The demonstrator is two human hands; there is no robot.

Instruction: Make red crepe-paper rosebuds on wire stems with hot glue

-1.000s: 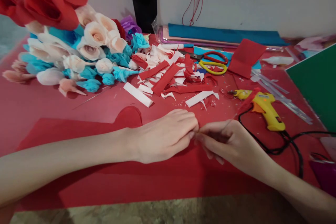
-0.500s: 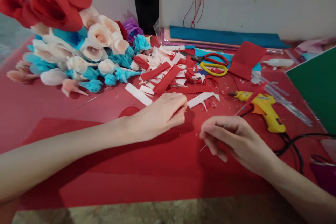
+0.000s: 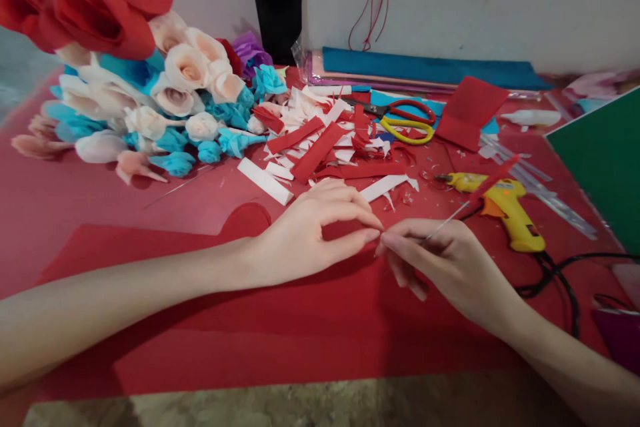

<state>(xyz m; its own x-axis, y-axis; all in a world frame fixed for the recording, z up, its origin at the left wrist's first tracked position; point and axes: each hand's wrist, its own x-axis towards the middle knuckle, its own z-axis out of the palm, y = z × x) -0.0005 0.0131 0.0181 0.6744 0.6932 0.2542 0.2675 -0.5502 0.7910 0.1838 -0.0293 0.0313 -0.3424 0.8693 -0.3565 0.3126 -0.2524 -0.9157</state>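
My right hand [image 3: 453,270] pinches a thin wire stem [image 3: 456,215] between thumb and fingers. Wrapped around the stem's upper end is a narrow piece of red paper [image 3: 495,178], which points up and to the right. My left hand [image 3: 313,227] reaches in from the left, thumb and index finger closed in a pinch right beside my right fingertips. Whatever lies between those left fingertips is too small to make out. Under my left wrist lies a red paper sheet [image 3: 150,260], and a rounded red paper piece [image 3: 247,221] shows just behind it.
Paper flowers [image 3: 187,70] are heaped at the back left. Paper scraps [image 3: 313,147] lie mid-table beside scissors [image 3: 407,123]. A yellow glue gun [image 3: 515,210] with a black cord rests at the right, near clear glue sticks [image 3: 555,197] and a green board [image 3: 605,167].
My left hand has moved right and its thumb and index finger now meet my right fingertips. My right hand keeps the wire stem, hardly shifted.
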